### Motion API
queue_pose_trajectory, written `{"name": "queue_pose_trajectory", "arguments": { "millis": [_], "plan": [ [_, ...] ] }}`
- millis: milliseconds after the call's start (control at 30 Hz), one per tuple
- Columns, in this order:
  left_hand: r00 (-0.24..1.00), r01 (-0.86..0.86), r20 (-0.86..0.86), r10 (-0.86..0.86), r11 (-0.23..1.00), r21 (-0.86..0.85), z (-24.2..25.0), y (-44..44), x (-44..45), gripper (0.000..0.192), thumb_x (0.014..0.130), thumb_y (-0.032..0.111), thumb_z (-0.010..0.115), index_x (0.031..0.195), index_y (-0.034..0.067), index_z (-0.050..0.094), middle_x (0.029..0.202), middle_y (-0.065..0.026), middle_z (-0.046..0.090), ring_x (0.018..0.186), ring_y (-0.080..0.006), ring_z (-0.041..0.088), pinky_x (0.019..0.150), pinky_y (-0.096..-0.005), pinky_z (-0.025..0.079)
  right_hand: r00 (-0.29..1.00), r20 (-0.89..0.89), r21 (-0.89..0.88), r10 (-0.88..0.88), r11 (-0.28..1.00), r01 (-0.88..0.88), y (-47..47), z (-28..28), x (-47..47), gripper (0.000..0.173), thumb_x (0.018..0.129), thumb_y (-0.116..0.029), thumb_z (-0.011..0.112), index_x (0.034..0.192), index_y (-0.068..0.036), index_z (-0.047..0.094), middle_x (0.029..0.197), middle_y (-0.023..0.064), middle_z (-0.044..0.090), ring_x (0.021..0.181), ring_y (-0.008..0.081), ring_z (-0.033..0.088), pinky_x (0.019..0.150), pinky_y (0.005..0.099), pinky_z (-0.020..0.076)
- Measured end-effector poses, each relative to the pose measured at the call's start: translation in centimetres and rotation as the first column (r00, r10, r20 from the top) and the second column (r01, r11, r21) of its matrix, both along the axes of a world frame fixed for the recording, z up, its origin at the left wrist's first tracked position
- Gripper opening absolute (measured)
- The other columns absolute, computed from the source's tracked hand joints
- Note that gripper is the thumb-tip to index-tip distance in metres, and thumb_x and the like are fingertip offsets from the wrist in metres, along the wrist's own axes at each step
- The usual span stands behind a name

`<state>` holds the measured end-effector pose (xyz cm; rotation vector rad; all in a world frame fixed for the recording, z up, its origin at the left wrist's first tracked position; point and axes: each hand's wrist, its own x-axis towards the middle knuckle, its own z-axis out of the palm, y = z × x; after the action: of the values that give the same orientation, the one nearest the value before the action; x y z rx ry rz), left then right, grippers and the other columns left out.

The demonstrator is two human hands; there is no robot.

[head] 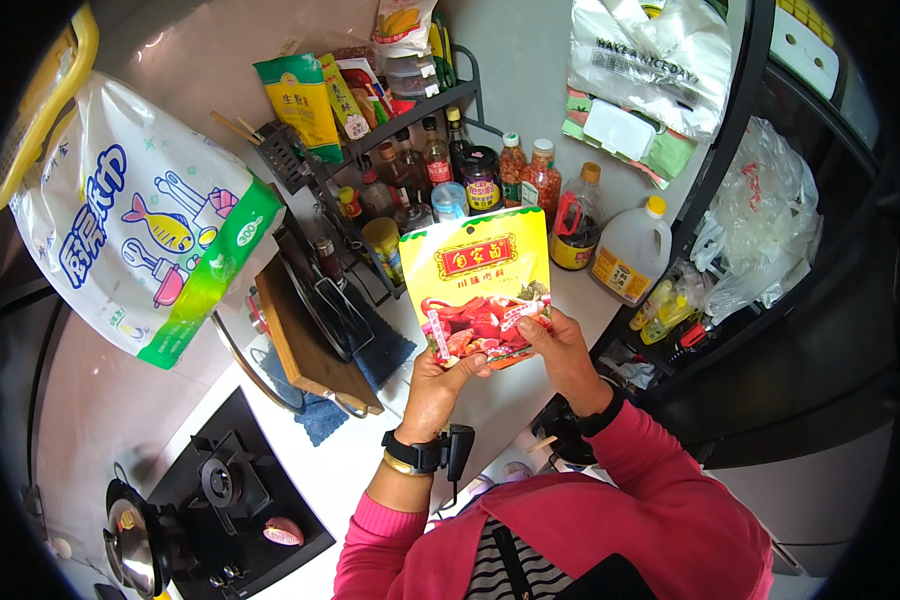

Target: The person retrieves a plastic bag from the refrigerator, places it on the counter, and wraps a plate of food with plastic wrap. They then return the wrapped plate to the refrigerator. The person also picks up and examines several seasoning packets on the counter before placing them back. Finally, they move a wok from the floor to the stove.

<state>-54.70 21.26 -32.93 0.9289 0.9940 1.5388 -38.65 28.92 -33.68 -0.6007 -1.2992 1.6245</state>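
Observation:
A flat yellow seasoning packet, printed with red meat pieces and bearing writing, is held upright over the counter. My left hand grips its lower left edge, with the thumb on the front. At the lower right edge my right hand pinches it, thumb also on the front. The fingers behind the packet are hidden. Sauce bottles and jars stand just beyond it, among them a jar with a dark lid, a jar of chopped red chili and a dark sauce bottle with a red handle.
A wooden cutting board and a glass lid stand in a rack at left. Below are a gas stove with half an onion and a lidded pot. A large paper-towel pack hangs upper left; a plastic jug stands right.

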Motion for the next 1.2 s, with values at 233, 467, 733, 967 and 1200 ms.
{"name": "queue_pose_trajectory", "arguments": {
  "millis": [233, 467, 733, 967, 1200],
  "plan": [
    [1.0, -0.008, -0.012, 0.008, 1.0, -0.011, 0.0, 0.0, 0.0, 0.023, 0.083, 0.002, 0.063, 0.106, -0.001, 0.06, 0.097, -0.008, 0.065, 0.081, -0.0157, 0.062, 0.071, -0.0289, 0.053, 0.999, 0.04, 0.003, 0.01, 1.0, -0.01, 0.2, 0.3, 0.0, 0.029, 0.092, -0.019, 0.057, 0.11, 0.004, 0.056, 0.098, 0.0048, 0.064, 0.086, 0.0072, 0.057, 0.079, 0.0231, 0.047],
    [0.997, -0.02, 0.068, 0.02, 1.0, 0.003, -0.2, 0.1, 0.1, 0.024, 0.083, 0.003, 0.064, 0.107, 0.001, 0.06, 0.1, -0.0077, 0.065, 0.084, -0.016, 0.062, 0.073, -0.0295, 0.053, 0.999, -0.046, 0.04, -0.015, 0.999, 0.017, -0.1, 1.1, -0.1, 0.031, 0.095, -0.02, 0.05, 0.115, 0.004, 0.052, 0.1, 0.0054, 0.062, 0.088, 0.008, 0.057, 0.078, 0.023, 0.0475],
    [0.997, 0.01, 0.074, -0.009, 1.0, -0.013, -0.7, 0.2, -0.1, 0.028, 0.083, 0.002, 0.063, 0.111, 0.0, 0.059, 0.106, -0.0088, 0.063, 0.093, -0.0182, 0.062, 0.08, -0.0309, 0.052, 0.999, 0.015, 0.041, 0.04, 0.998, -0.041, 0.5, 1.5, 1.0, 0.028, 0.097, -0.02, 0.047, 0.108, 0.004, 0.057, 0.1, 0.0044, 0.058, 0.083, 0.0085, 0.056, 0.073, 0.022, 0.0459],
    [0.954, 0.12, 0.275, -0.119, 0.993, 0.011, -1.4, 0.1, 0.9, 0.041, 0.082, -0.002, 0.062, 0.121, 0.001, 0.05, 0.111, -0.0095, 0.061, 0.097, -0.0203, 0.062, 0.087, -0.0329, 0.051, 0.94, 0.178, 0.535, -0.291, 0.83, 0.156, -0.5, 3.9, 0.5, 0.017, 0.092, -0.01, 0.053, 0.095, 0.006, 0.059, 0.083, 0.0044, 0.051, 0.074, 0.0099, 0.048, 0.066, 0.0228, 0.0398],
    [0.983, 0.121, 0.138, -0.119, 0.993, -0.012, -1.1, 0.1, 0.4, 0.04, 0.079, -0.003, 0.065, 0.117, 0.0, 0.052, 0.103, -0.0112, 0.064, 0.09, -0.0201, 0.064, 0.076, -0.0314, 0.053, 0.958, 0.133, 0.446, -0.254, 0.879, 0.171, 0.3, 4.0, 0.1, 0.019, 0.092, -0.008, 0.054, 0.102, 0.006, 0.06, 0.083, 0.0039, 0.052, 0.074, 0.0079, 0.047, 0.065, 0.0206, 0.0387]
  ]
}}
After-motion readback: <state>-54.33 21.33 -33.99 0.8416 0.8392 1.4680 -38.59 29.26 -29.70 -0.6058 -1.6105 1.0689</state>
